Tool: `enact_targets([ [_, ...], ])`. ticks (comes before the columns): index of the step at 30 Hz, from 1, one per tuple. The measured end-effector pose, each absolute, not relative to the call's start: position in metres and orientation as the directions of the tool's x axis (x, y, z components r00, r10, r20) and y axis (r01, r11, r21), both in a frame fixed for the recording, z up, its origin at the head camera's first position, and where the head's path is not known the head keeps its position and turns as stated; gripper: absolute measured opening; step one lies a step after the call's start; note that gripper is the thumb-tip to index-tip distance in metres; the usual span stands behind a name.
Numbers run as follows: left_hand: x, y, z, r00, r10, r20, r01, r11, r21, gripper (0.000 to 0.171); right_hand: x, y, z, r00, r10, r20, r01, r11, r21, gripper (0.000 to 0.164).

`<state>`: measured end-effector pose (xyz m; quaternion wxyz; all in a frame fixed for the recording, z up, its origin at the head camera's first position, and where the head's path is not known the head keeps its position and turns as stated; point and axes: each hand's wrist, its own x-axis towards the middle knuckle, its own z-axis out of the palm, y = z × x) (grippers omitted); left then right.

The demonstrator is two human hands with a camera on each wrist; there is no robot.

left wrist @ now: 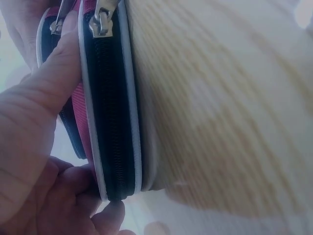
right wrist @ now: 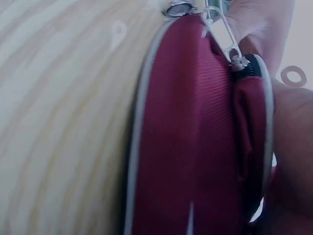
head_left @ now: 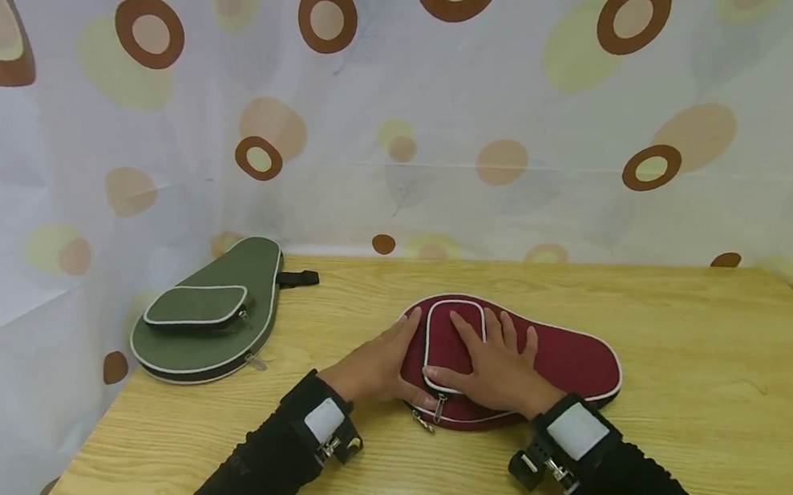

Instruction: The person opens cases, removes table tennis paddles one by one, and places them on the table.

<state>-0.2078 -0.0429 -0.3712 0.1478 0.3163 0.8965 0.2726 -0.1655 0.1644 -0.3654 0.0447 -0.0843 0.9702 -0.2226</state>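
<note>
A dark red table tennis bat case (head_left: 575, 362) with white piping lies on the table, its small zipped pocket (head_left: 446, 347) facing up. At its wide left end my left hand (head_left: 380, 366) grips the rim, with the thumb on the top and fingers bent at the zipped side (left wrist: 113, 122). My right hand (head_left: 499, 362) rests across the pocket, fingers spread and thumb laid near the pocket's front corner. Beside that thumb hangs the pocket's zip pull (head_left: 440, 408). The case's own zip pull (head_left: 424, 422) is at the front left edge.
A green bat case (head_left: 204, 348) of the same shape, with a pocket (head_left: 195, 305) and a black strap (head_left: 298, 279), lies at the back left of the wooden table (head_left: 711, 408). A white spotted cloth (head_left: 379, 80) hangs along the back and sides.
</note>
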Motion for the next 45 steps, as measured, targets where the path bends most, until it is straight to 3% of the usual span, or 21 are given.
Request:
enact_targets([
  [32,-0.22,-0.039,-0.371,-0.777,0.62,-0.11,0.463,0.68,0.569,0.119,-0.182,0.165,-0.372,-0.986,-0.166,-0.029,-0.14,0.901,-0.411,0.09],
  [36,-0.208,-0.04,-0.374,-0.787,0.617,-0.029,0.504,0.668,0.547,0.103,-0.181,0.164,-0.373,-0.987,-0.159,-0.037,-0.13,0.902,-0.411,0.091],
  [40,-0.187,-0.042,-0.373,-0.852,0.519,0.066,0.465,0.693,0.552,0.073,-0.18,0.164,-0.373,-0.986,-0.159,-0.045,-0.127,0.902,-0.413,0.092],
  [45,-0.163,-0.04,-0.366,-0.895,0.446,-0.001,0.361,0.725,0.587,0.038,-0.179,0.164,-0.37,-0.986,-0.159,-0.042,-0.126,0.896,-0.425,0.092],
])
